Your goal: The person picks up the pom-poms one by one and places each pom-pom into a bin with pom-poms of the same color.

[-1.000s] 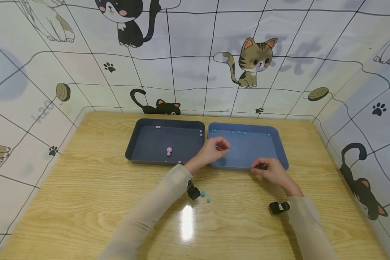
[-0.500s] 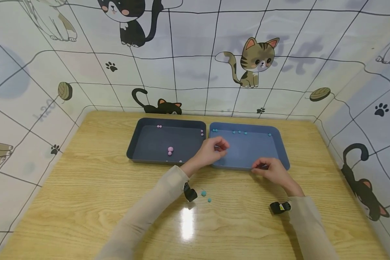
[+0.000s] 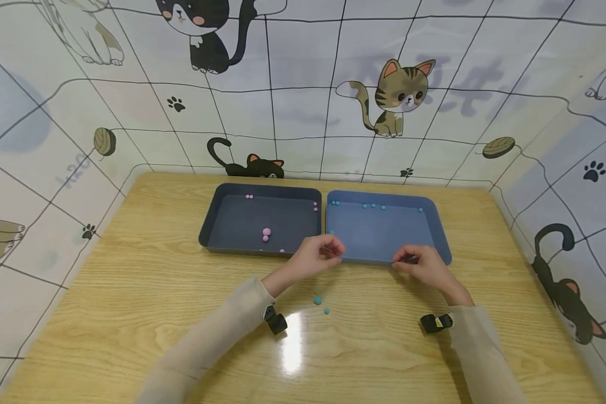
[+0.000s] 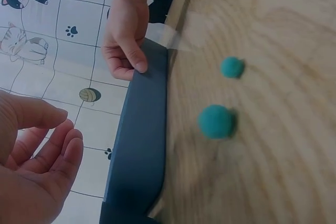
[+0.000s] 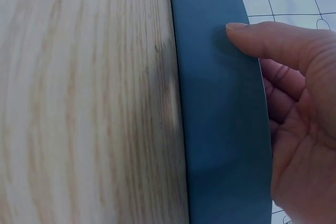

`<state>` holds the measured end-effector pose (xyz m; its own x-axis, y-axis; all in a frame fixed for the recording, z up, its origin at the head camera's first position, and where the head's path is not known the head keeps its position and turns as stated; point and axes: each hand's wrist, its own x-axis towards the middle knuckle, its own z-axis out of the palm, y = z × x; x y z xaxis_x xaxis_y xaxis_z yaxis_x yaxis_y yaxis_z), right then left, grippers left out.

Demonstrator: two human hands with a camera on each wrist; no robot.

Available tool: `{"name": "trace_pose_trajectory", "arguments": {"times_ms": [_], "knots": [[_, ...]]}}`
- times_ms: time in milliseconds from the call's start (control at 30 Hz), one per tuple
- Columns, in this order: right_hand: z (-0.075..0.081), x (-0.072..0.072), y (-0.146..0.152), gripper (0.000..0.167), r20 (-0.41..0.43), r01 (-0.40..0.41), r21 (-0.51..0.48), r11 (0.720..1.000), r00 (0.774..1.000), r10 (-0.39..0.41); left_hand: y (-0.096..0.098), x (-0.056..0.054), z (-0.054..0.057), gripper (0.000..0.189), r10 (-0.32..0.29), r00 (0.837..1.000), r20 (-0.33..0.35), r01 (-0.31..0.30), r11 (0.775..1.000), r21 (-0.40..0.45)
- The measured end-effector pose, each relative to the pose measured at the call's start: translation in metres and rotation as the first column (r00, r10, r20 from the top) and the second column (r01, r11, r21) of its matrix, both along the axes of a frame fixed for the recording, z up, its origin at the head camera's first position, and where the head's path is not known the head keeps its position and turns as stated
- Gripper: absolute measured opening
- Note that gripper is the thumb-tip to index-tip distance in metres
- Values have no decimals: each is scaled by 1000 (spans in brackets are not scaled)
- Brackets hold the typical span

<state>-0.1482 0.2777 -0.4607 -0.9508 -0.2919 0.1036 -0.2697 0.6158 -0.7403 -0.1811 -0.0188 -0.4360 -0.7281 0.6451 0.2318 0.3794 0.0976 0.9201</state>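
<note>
My left hand (image 3: 317,257) is over the near left corner of the blue tray (image 3: 379,238), its fingers loosely bent and nothing between them. In the left wrist view the thumb and fingertips of that hand (image 4: 44,150) stand slightly apart. My right hand (image 3: 424,266) grips the tray's near wall, with the thumb (image 5: 252,38) on the outside and the fingers inside. A small teal ball (image 3: 331,232) lies in the tray by its left wall. Several more teal balls (image 3: 373,206) lie along the far wall. A larger teal ball (image 4: 216,121) and a smaller one (image 4: 232,67) sit on the table.
Left of the blue tray stands a dark grey tray (image 3: 237,224) with several pink balls (image 3: 266,234) in it. Both trays stand on the wooden table (image 3: 141,292) near its back edge. A cat-patterned cloth (image 3: 303,112) rises behind and at both sides.
My left hand has let go of a small teal ball inside the blue tray, by its left wall. It has drawn back toward the near left. My right hand has stayed on the tray's wall.
</note>
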Motion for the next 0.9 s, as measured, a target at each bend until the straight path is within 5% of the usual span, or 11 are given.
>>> {"name": "trace_pose_trajectory", "arguments": {"times_ms": [300,900], "knots": [[0,2,0,6,13,8,2,1000,1000,-8,-12,12,-18,13,-19,1000,9,20,999,-41],[4,2,-2,7,9,1,6,1000,1000,-1,-29,28,-36,17,-37,997,62,43,993,-106]]}}
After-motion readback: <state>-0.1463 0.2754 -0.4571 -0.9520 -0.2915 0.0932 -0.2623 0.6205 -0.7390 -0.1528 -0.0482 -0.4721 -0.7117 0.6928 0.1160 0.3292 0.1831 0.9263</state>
